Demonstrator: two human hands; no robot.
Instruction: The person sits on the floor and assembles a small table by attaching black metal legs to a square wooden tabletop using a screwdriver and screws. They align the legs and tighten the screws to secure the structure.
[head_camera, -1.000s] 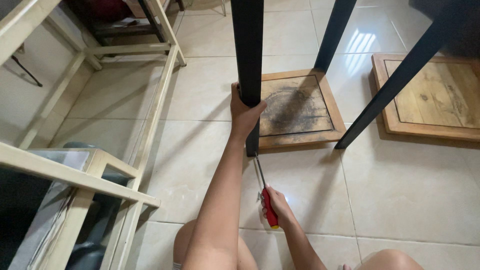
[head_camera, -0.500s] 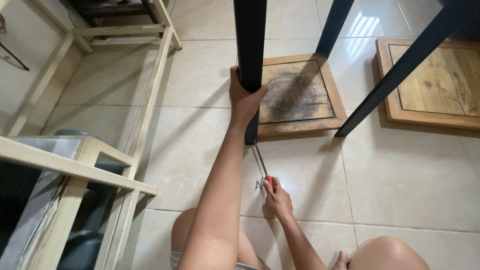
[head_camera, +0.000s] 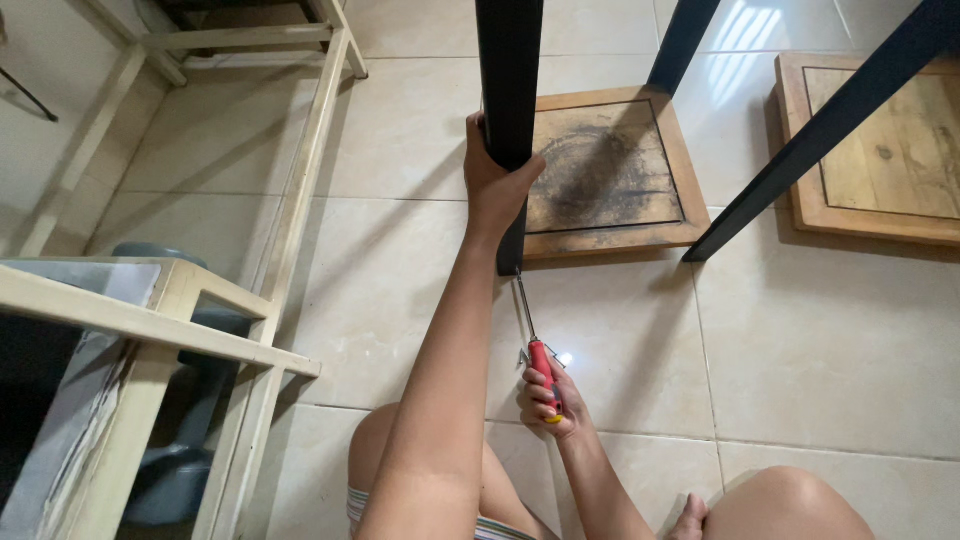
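Observation:
My left hand (head_camera: 495, 185) grips a black metal leg (head_camera: 510, 90) that stands up from the tiled floor. My right hand (head_camera: 545, 400) is closed around the red handle of a screwdriver (head_camera: 532, 335). The screwdriver's steel shaft points up at the bottom end of that black leg, and its tip reaches the leg's foot. A small metal piece lies on the tile beside the handle.
Two square wooden panels (head_camera: 605, 175) (head_camera: 880, 150) lie on the tiles behind the legs. Two more black legs (head_camera: 680, 45) (head_camera: 830, 125) slant across them. A pale wooden frame (head_camera: 160, 320) stands at the left. My knees (head_camera: 790, 505) are at the bottom.
The view has shifted slightly. My right hand with the screwdriver has stayed under the leg, and my left hand keeps its grip on the leg.

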